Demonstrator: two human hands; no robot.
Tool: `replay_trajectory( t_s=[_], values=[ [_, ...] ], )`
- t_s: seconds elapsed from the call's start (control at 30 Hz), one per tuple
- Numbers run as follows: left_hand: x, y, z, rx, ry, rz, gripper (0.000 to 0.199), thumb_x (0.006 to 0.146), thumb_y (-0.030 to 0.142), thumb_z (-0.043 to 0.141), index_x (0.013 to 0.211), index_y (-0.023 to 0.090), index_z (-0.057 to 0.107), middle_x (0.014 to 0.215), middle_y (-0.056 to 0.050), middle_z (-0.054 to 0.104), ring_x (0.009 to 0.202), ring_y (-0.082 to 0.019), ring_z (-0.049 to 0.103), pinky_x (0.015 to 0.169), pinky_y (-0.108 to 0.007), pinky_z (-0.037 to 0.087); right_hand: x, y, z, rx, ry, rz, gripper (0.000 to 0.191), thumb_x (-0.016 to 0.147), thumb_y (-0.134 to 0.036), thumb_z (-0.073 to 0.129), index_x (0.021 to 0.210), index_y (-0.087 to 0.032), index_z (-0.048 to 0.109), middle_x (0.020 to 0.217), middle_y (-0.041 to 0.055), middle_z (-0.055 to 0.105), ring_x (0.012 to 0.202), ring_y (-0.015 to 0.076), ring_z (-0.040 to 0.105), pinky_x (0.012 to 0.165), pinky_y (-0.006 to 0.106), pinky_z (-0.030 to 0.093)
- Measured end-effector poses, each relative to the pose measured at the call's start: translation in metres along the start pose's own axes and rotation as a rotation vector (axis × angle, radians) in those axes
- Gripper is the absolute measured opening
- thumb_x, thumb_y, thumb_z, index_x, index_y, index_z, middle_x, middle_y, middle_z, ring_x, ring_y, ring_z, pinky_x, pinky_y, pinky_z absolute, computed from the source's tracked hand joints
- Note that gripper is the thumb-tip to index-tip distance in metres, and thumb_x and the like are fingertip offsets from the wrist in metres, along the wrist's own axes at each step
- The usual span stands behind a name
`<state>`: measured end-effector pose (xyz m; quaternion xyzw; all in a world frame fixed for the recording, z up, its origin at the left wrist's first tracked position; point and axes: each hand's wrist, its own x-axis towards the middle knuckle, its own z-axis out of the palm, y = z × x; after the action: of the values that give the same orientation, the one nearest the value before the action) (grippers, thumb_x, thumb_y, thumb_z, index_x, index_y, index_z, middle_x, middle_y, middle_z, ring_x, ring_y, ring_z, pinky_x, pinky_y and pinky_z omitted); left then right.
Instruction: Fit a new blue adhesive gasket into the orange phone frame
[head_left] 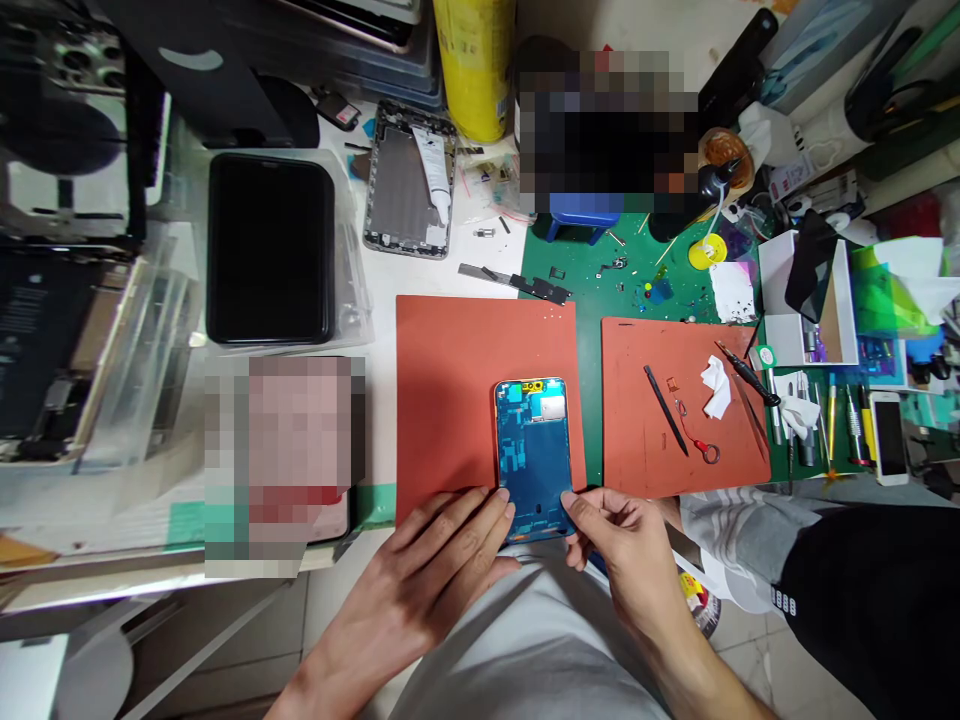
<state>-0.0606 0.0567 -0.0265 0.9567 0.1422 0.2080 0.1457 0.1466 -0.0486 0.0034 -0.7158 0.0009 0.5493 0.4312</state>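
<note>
An apple logo shows on the dark battery (34,335) at far left; the small print below it is illegible. Lettering on the yellow can (476,70) and white tube (429,160) is too blurred to read.

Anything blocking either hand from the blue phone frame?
Nothing visible. The left hand meets the blue phone frame at its lower left edge, the right hand at its lower right. The nearest loose tool, a black stick, lies well clear on the right-hand mat.

Two red mats (465,380) lie on the white-and-green tabletop (589,400).
</note>
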Motion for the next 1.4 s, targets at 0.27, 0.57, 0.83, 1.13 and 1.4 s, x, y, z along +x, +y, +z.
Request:
replay_trajectory(
  t_s=[0.27, 0.57, 0.83, 1.13, 1.4],
  values=[
    [-0.002, -0.011, -0.012, -0.203, -0.077, -0.082, 0.054, 0.099, -0.004, 0.044, 0.148, 0.012, 0.062, 0.148, -0.012, 0.072, 0.143, -0.024, 0.062, 0.116, -0.039, 0.05, 0.0, 0.002, -0.003, -0.015, 0.01, -0.004, 0.055, 0.074, -0.067, 0.094, 0.065, -0.016, 0.074, 0.058, 0.004, 0.068, 0.05, 0.0137, 0.057, 0.056, 0.029, 0.045],
    [-0.007, -0.012, -0.011, -0.122, -0.188, -0.076, 0.069, 0.096, -0.006, 0.038, 0.161, 0.014, 0.052, 0.161, -0.006, 0.062, 0.149, -0.025, 0.055, 0.117, -0.039, 0.049, -0.002, 0.005, -0.005, -0.025, 0.021, -0.008, 0.052, 0.074, -0.066, 0.094, 0.067, -0.018, 0.076, 0.061, 0.0036, 0.068, 0.053, 0.0148, 0.057, 0.058, 0.03, 0.045],
    [-0.001, -0.01, -0.017, -0.02, -0.224, -0.044, 0.066, 0.094, -0.007, 0.039, 0.153, 0.013, 0.06, 0.161, -0.006, 0.063, 0.145, -0.024, 0.059, 0.117, -0.037, 0.048, -0.008, 0.009, -0.009, -0.021, 0.01, -0.037, 0.047, 0.074, -0.062, 0.096, 0.074, -0.018, 0.082, 0.066, 0.0045, 0.07, 0.058, 0.0162, 0.058, 0.059, 0.03, 0.046],
    [-0.001, -0.012, -0.018, -0.066, -0.225, -0.012, 0.067, 0.092, -0.008, 0.038, 0.152, 0.012, 0.06, 0.158, -0.006, 0.065, 0.145, -0.025, 0.059, 0.115, -0.039, 0.05, -0.008, 0.012, -0.011, -0.039, 0.017, -0.034, 0.045, 0.074, -0.06, 0.096, 0.078, -0.018, 0.083, 0.067, 0.0043, 0.071, 0.059, 0.0155, 0.06, 0.061, 0.029, 0.047],
    [-0.003, -0.011, -0.019, -0.112, -0.23, 0.001, 0.057, 0.096, -0.002, 0.045, 0.148, 0.015, 0.064, 0.161, -0.006, 0.062, 0.147, -0.029, 0.058, 0.114, -0.045, 0.051, -0.008, 0.013, -0.012, -0.057, 0.011, -0.046, 0.043, 0.078, -0.059, 0.094, 0.08, -0.018, 0.083, 0.067, 0.0038, 0.071, 0.061, 0.0155, 0.061, 0.062, 0.029, 0.048]
  ],
)
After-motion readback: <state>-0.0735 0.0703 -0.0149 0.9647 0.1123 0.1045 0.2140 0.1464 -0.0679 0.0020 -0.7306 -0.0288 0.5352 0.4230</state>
